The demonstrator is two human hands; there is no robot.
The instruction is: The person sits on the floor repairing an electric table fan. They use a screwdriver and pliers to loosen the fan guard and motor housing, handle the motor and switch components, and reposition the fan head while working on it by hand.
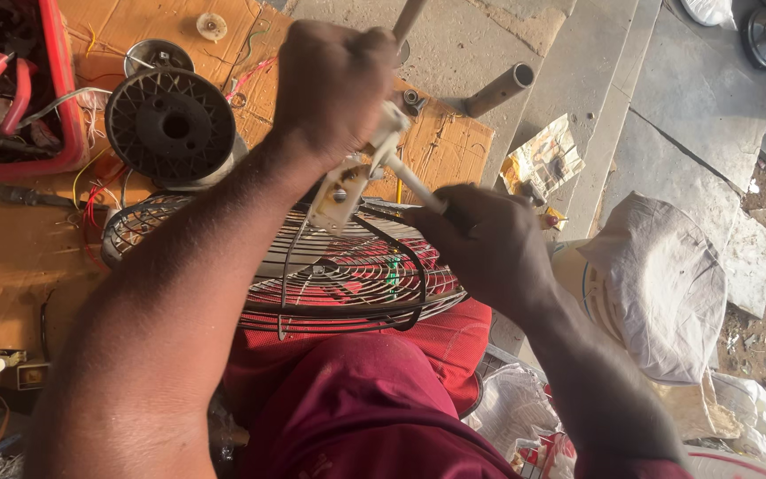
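My left hand (334,84) is closed around a small white plastic part (354,173) with a screw hole, held above a round wire fan guard (347,279). My right hand (489,244) grips the dark handle of a screwdriver; its pale shaft (414,182) points up-left into the white part. A black cable (418,275) loops from the part down across the guard. The guard rests over my lap in red clothing (356,399).
A black ribbed fan motor housing (170,124) sits on brown cardboard (11,257). A red crate (59,98) with tools and wires stands at top left. A metal tube (500,89) lies on concrete steps. White sacks (662,284) are piled at right.
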